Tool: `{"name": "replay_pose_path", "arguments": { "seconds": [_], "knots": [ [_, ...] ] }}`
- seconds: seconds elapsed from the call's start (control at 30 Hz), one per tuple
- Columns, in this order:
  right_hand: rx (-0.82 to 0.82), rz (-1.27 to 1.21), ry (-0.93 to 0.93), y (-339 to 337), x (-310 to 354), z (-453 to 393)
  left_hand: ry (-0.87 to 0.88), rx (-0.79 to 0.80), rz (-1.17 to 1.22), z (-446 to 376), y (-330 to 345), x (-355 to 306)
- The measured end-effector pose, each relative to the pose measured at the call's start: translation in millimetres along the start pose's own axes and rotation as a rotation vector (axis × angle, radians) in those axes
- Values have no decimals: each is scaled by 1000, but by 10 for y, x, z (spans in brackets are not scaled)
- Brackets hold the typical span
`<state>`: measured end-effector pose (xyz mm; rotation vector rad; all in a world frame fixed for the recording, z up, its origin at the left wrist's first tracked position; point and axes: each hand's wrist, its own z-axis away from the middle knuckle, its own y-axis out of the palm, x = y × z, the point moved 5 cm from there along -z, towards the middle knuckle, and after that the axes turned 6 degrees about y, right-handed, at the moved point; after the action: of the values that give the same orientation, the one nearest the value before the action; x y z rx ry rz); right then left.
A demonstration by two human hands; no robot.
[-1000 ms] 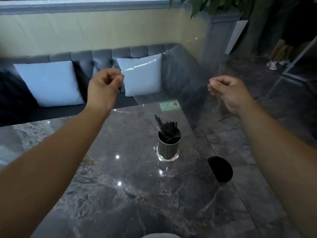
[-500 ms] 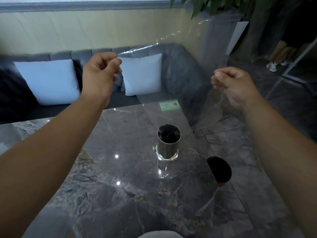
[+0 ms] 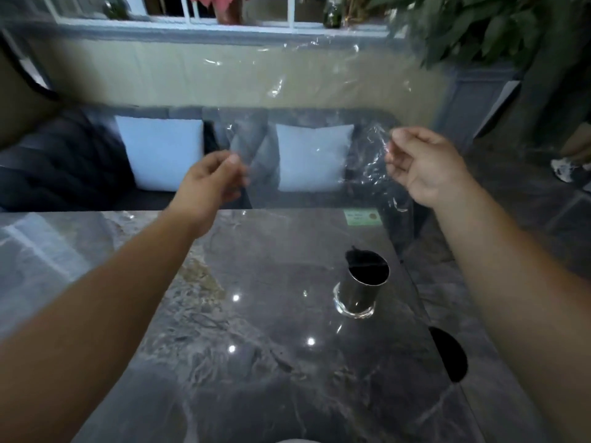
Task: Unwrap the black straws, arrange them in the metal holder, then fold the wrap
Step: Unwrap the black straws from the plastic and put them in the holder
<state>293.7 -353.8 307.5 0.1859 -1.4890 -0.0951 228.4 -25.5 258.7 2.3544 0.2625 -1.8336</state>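
A clear plastic wrap (image 3: pixel 307 100) hangs stretched in the air above the far end of the table. My left hand (image 3: pixel 214 183) pinches its lower left edge between thumb and fingers. My right hand (image 3: pixel 419 161) pinches its crinkled right edge. Below, the shiny metal holder (image 3: pixel 359 292) stands upright on the dark marble table (image 3: pixel 256 362), to the right of centre. The black straws (image 3: pixel 366 265) fill the holder, their tips showing at its rim.
A grey sofa (image 3: pixel 80 161) with two white cushions runs behind the table. A green sticker (image 3: pixel 363 217) lies at the table's far edge. A dark round thing (image 3: pixel 447 353) sits by the right edge. A leafy plant (image 3: pixel 479 27) stands at the back right.
The view swung left and up, so the holder now appears further right. Both hands came closer together and the wrap now spreads higher between them.
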Motion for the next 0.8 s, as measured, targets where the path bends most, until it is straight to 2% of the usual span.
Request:
{"name": "replay_pose_path", "arguments": {
  "seconds": [0.27,0.4,0.57,0.7,0.8],
  "knots": [
    [-70,253,295,941,-1422,-35,-220,-201,-182,289,-1282,913],
    [-117,323,443,1319,-2385,22,-508,-186,-69,581,-1659,1581],
    [-216,357,555,1508,-3307,110,-727,-97,20,842,-1956,2258],
    [-270,423,597,1506,-3665,140,-788,-41,-7,933,-2065,2630],
    [-304,445,631,1484,-3832,107,-702,-8,-151,951,-2111,2826]
  ]
}}
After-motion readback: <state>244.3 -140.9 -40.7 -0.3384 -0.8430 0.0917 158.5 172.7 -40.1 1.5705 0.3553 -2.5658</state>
